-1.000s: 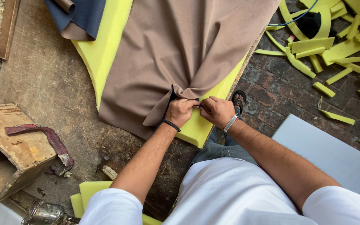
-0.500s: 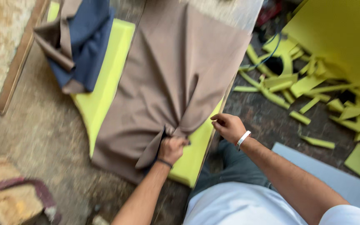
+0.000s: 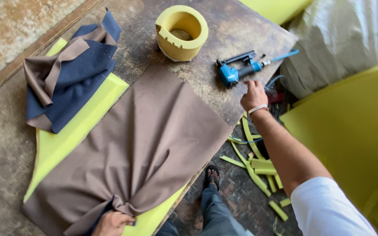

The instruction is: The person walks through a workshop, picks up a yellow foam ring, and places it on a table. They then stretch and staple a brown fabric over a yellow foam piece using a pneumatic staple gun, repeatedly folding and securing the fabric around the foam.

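Note:
A brown cloth point(image 3: 149, 144) lies over a yellow foam slab point(image 3: 79, 126) on a worn table. My left hand point(image 3: 112, 222) pinches a gathered fold of the cloth at the slab's near edge. My right hand point(image 3: 253, 94) is stretched out over the table's right edge, fingers apart and holding nothing, a little short of a blue pneumatic staple gun point(image 3: 239, 70) with a blue hose.
A yellow foam ring point(image 3: 181, 31) stands at the back of the table point(image 3: 5, 144). Folded blue and brown fabric point(image 3: 64, 74) lies on the slab's far end. Foam offcuts point(image 3: 259, 170) litter the floor; a large foam sheet point(image 3: 355, 135) stands right.
My right hand let go of the gathered cloth and reached up right toward the staple gun. My head lifted, bringing the foam ring and gun into view. The left hand kept its hold.

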